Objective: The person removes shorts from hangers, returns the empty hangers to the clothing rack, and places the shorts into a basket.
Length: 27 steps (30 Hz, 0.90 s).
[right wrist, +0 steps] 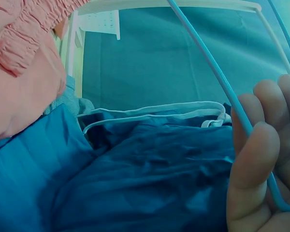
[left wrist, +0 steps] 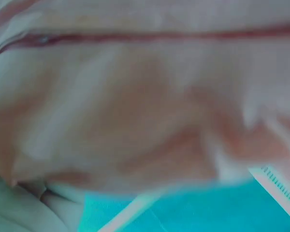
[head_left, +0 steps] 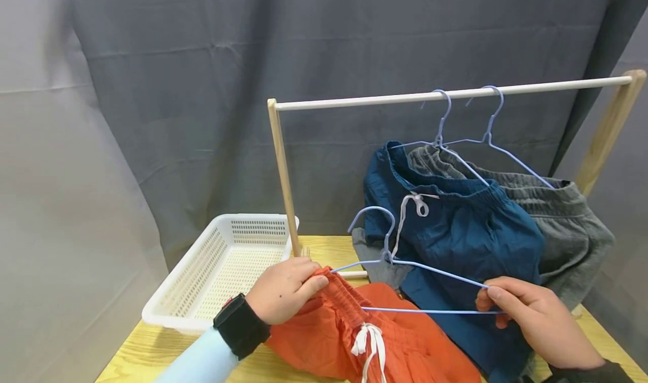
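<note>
My left hand (head_left: 288,290) grips the waistband of orange shorts (head_left: 405,343) at its left end, thumb on top. One end of a light-blue wire hanger (head_left: 435,270) passes inside that waistband. The hanger's other end is pinched between thumb and fingers of my right hand (head_left: 531,318), clear of the cloth. Its hook points up and to the left. A white drawstring (head_left: 372,343) hangs from the waistband's front. In the left wrist view, blurred shorts fabric (left wrist: 135,111) hides most of the hand. The right wrist view shows the hanger wire (right wrist: 212,67) crossing the curled fingers.
A wooden rack (head_left: 283,169) with a white rail (head_left: 354,100) stands behind. Navy shorts (head_left: 471,225) and grey shorts (head_left: 572,220) hang from it on blue hangers, close beyond my right hand. A white plastic basket (head_left: 172,282) sits at left on the wooden table (head_left: 152,352).
</note>
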Motion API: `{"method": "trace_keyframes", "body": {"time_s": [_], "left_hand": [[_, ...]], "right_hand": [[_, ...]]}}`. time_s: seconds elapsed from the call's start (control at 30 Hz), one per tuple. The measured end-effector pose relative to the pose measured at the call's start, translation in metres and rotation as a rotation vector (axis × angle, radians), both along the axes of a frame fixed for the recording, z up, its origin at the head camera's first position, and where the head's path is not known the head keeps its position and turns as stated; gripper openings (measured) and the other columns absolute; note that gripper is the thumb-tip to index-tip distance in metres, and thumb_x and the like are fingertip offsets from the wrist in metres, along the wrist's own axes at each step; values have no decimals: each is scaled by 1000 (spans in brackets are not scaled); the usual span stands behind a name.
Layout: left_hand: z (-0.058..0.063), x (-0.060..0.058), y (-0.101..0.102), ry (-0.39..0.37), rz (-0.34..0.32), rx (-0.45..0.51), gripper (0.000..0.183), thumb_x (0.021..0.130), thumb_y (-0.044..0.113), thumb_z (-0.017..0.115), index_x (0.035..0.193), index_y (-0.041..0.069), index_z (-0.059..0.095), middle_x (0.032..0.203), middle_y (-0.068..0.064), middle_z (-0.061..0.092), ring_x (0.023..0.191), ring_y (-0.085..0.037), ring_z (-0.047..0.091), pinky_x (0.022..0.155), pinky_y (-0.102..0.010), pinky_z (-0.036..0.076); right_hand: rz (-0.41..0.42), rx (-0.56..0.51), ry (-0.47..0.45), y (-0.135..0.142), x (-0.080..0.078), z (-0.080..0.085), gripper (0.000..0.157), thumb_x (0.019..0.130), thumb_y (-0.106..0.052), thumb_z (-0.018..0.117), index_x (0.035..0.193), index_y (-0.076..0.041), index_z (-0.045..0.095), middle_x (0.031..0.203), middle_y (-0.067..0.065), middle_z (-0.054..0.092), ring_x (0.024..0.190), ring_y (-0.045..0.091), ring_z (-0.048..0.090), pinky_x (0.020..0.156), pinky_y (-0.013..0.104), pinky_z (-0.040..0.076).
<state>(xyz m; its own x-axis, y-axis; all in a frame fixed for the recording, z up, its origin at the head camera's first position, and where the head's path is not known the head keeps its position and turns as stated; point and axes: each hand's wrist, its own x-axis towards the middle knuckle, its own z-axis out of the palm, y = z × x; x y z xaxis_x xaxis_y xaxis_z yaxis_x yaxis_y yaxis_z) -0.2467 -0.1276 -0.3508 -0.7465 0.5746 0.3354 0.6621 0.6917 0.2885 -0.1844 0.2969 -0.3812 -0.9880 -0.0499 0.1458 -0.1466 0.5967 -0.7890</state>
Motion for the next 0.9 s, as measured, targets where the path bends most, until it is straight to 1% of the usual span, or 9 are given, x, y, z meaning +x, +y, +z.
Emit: {"method": "trace_keyframes", "body": {"time_s": [0.17, 0.3, 0.4, 0.5, 0.57, 0.7, 0.8, 0.9], "left_hand": [[5, 4, -8, 16, 32, -35, 24, 106, 40, 51, 89, 29, 63, 81, 15, 50, 79, -7, 52, 73, -31, 48], [5, 6, -15, 22, 48, -52, 23, 105, 40, 52, 92, 28, 66, 85, 15, 52, 81, -6, 53, 74, -32, 50], [4, 8, -21, -4, 67, -59, 21, 105, 39, 53, 94, 29, 67, 88, 16, 55, 84, -6, 55, 76, -32, 51], [1, 8, -26, -29, 88, -70, 19, 104, 39, 55, 94, 30, 68, 88, 16, 55, 83, -6, 54, 74, -31, 50], [-1, 8, -30, -28, 96, -85, 19, 104, 38, 56, 94, 29, 69, 86, 15, 54, 79, -6, 52, 71, -30, 49], [-6, 9, -36, 8, 121, -128, 20, 104, 39, 56, 93, 28, 69, 82, 16, 50, 74, -5, 50, 68, -30, 48], [-6, 9, -40, 31, 140, -157, 21, 104, 38, 55, 90, 28, 67, 79, 16, 48, 73, -5, 51, 67, -32, 49], [-6, 7, -42, 18, 148, -166, 24, 104, 38, 56, 85, 27, 64, 74, 16, 49, 71, -7, 52, 66, -35, 49]], "right_hand": [[-14, -16, 7, 2, 2, 1, 37, 110, -28, 45, 116, 1, 66, 98, 5, 69, 84, 18, 64, 65, 31, 54], [-11, -15, 26, 3, 2, 2, 36, 110, -27, 45, 116, 1, 66, 97, 5, 68, 83, 17, 63, 64, 31, 53], [-14, -8, 34, 3, 4, 2, 36, 110, -27, 44, 116, 2, 66, 96, 5, 68, 83, 17, 63, 64, 31, 53], [-27, 1, 23, 4, 5, 3, 37, 110, -27, 44, 116, 2, 66, 97, 5, 68, 83, 17, 62, 64, 31, 53], [-43, 9, -2, 6, 5, 4, 39, 110, -29, 44, 116, 1, 66, 97, 5, 68, 82, 18, 61, 65, 31, 53], [-64, 3, -54, 9, 6, 4, 42, 110, -33, 43, 118, 1, 66, 99, 6, 68, 83, 18, 61, 66, 31, 53], [-65, -1, -65, 13, 7, 4, 44, 111, -34, 42, 120, 1, 65, 101, 7, 68, 84, 18, 62, 67, 31, 54], [-62, -1, -50, 17, 8, 2, 44, 110, -35, 42, 119, 1, 65, 101, 7, 68, 85, 17, 63, 67, 31, 54]]}}
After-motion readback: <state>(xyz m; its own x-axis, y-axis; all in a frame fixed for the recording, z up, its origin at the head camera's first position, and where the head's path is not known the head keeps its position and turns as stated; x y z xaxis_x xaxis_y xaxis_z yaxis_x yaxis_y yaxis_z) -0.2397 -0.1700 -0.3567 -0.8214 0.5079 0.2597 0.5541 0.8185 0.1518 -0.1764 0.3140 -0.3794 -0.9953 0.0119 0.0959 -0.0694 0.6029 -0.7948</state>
